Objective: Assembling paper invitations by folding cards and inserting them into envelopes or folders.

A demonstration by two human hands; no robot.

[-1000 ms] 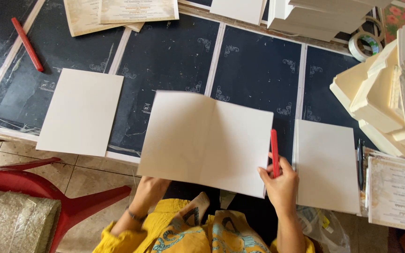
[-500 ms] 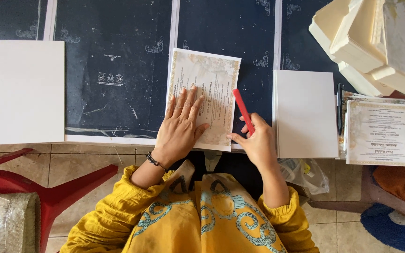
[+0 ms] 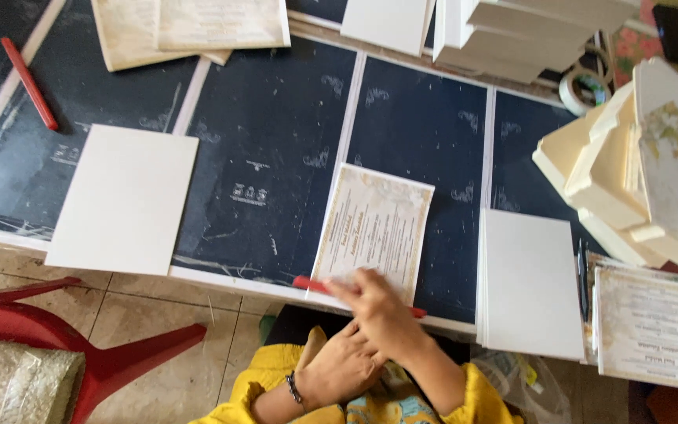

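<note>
A printed cream card [image 3: 372, 229] lies face up on the dark table [image 3: 276, 133], close to its near edge. My right hand [image 3: 378, 308] is shut on a red stick [image 3: 308, 284] that lies flat along the card's near edge. The stick's far end shows at the right of my wrist. My left hand [image 3: 340, 366] rests low by my lap, under the right forearm, holding nothing. A dark bracelet sits on the left wrist.
A blank white card [image 3: 123, 200] lies at the left, and a stack of blank cards [image 3: 531, 283] at the right. Printed cards [image 3: 653, 326] sit further right below cream boxes [image 3: 629, 173]. A second red stick [image 3: 29, 82], a tape roll [image 3: 582, 90] and a red chair [image 3: 80, 345] are nearby.
My left hand has lifted off the card and drawn back to my lap. My right hand has brought the red stick from the card's right side down to its near edge.
</note>
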